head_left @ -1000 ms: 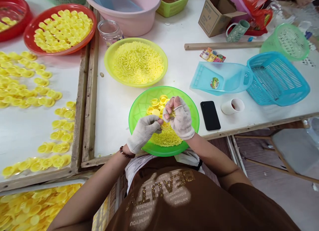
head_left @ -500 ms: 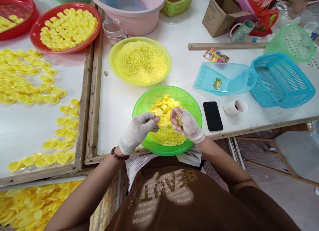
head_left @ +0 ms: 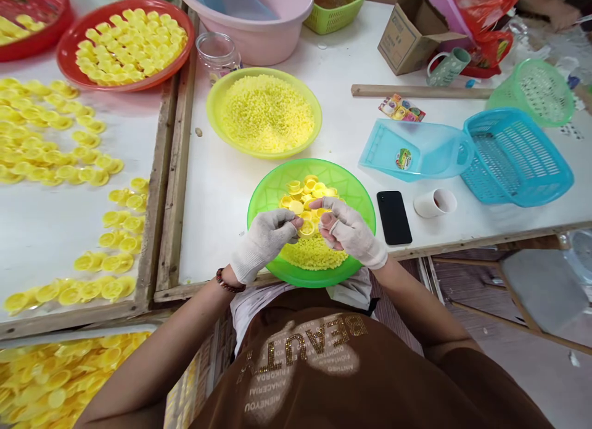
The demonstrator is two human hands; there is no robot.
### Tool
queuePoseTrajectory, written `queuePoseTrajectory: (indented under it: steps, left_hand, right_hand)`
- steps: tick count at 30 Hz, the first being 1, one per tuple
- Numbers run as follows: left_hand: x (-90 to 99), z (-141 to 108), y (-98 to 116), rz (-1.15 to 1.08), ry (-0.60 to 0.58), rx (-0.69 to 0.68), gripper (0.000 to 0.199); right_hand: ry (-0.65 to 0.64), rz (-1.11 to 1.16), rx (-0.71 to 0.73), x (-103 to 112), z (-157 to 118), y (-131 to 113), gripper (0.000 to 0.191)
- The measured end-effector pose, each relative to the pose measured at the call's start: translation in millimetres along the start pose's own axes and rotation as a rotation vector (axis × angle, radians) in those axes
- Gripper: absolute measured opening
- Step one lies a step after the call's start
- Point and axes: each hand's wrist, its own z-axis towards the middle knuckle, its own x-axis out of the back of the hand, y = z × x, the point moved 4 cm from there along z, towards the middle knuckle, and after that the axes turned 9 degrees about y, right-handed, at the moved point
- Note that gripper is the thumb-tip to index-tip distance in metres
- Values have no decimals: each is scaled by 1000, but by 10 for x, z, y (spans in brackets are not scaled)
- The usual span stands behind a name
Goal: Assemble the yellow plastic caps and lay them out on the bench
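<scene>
My left hand, in a white fingerless-tip glove, pinches a small round yellow plastic cap by its edge, with some bits inside it. Close to its right, my right hand, gloved the same way, has its fingers curled and the index finger stretched toward the cap. Its palm is mostly hidden; pellets showed in it a moment ago. Both hands are over a green plastic bowl. In that bowl, yellow caps lie heaped at the far side and yellow pellets at the near side.
Beyond the green bowl stands a yellow bowl full of pellets. At left are rows of caps and a red tray, past a wooden strip. At right lie a phone, paper cup, blue scoop and blue basket.
My right hand has turned over and its index finger has straightened toward the cap; the pellets in its palm no longer show. My left hand still pinches the cap. The view has shifted slightly.
</scene>
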Motion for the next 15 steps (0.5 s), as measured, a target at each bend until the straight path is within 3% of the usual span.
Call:
queuePoseTrajectory:
  steps: [4, 7, 9, 12, 15]
  left_hand:
    - [126, -70, 89, -44, 20, 29, 29]
    - [551, -160, 213, 21, 176, -32, 31]
    - [1055, -237, 271, 152, 384, -89, 30]
    - [2028, -412, 238, 479, 776, -122, 29]
    - [3004, -687, 36, 751, 1104, 10, 31]
  right_hand:
    - [33, -40, -1, 9, 3, -22, 23]
    - [-7, -316, 80, -4, 35, 43, 18]
    - [-107, -626, 211, -64, 50, 121, 16]
    - [-315, -1133, 367, -216, 35, 302, 20]
    - [-444, -1506, 392, -346, 5, 463, 25]
